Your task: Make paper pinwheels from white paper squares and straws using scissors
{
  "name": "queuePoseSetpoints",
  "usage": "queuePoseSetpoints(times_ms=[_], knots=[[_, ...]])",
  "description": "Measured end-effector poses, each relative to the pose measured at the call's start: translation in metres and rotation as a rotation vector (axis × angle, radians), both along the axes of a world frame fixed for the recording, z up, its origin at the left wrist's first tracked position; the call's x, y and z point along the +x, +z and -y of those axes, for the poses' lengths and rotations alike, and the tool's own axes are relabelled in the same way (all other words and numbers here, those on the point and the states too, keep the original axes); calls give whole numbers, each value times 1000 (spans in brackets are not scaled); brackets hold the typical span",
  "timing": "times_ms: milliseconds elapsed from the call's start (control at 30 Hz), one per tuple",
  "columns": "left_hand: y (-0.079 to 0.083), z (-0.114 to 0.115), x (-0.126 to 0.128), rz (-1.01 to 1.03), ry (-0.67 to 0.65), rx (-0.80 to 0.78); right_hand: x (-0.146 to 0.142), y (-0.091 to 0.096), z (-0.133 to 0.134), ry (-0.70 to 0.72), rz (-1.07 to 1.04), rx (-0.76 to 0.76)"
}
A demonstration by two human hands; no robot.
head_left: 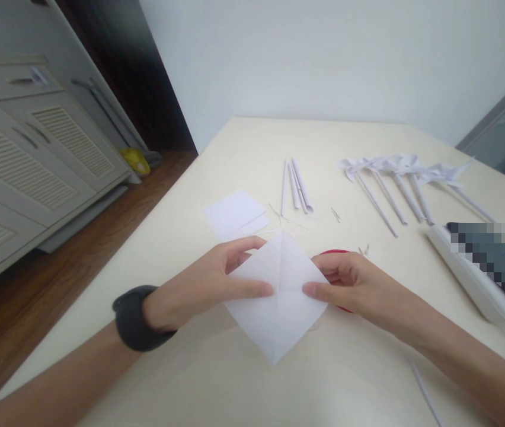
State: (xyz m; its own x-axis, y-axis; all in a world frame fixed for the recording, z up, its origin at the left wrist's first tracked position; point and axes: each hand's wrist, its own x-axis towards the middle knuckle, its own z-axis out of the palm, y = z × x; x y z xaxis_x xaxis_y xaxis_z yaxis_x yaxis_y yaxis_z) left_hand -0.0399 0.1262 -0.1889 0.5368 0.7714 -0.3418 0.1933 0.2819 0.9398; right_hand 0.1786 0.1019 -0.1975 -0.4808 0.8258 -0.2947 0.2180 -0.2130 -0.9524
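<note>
Between my two hands is a square sheet of white paper [274, 323], turned with one corner toward me and creased along both diagonals. My left hand [239, 276] pinches its left side, thumb on top and fingers underneath. At the right corner my right hand [339, 279] grips it the same way. Behind the right hand shows part of a red round object [335, 252], mostly hidden. Just beyond the left hand lie more white paper squares [235, 212].
Rolled paper sticks [297, 187] lie past the sheet, near thin scraps [281, 218]. Several paper pinwheels [395, 169] on sticks rest at the back right. A white case with a dark, pixelated top [470, 273] stands at right. Another thin stick [425, 391] lies near the front.
</note>
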Motion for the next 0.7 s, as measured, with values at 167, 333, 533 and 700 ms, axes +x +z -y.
queuePoseSetpoints(times_ms=[167, 333, 533, 700], knots=[[-2, -1, -1, 111, 126, -29, 0, 7, 3, -154, -47, -29], [-7, 1, 4, 260, 129, -79, -2, 1, 6, -204, -120, -47], [-12, 6, 5, 262, 201, -109, -6, 0, 7, -62, -113, -26], [-14, 9, 6, 246, 193, -147, -11, 6, 10, -12, -47, -32]])
